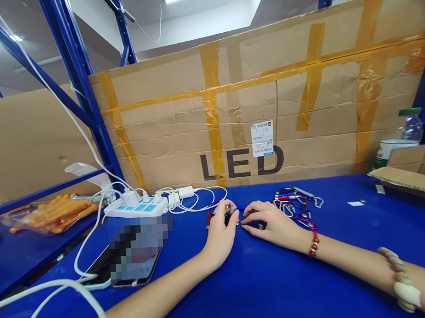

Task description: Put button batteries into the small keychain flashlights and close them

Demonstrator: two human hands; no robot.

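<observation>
My left hand (pixel 223 229) is closed, its thumb and fingers curled around a small shiny piece (pixel 231 209) whose kind I cannot make out. A red piece (pixel 210 219) shows at the outer side of that hand. Close by on the right, my right hand (pixel 267 220) reaches low over the table with its fingers stretched and apart. Beneath its palm shows a small black cylinder with a silvery end (pixel 261 225); whether the hand touches it is unclear. Beyond the right wrist lies a pile of colourful carabiners and small metal tubes (pixel 289 197).
On the left of the blue table (pixel 276 288) lie two phones (pixel 143 271), a power strip (pixel 136 208) and white cables (pixel 90 203). A large cardboard sheet (pixel 168 133) stands behind. At the right are an open carton (pixel 405 175) and a plastic bottle (pixel 398 139).
</observation>
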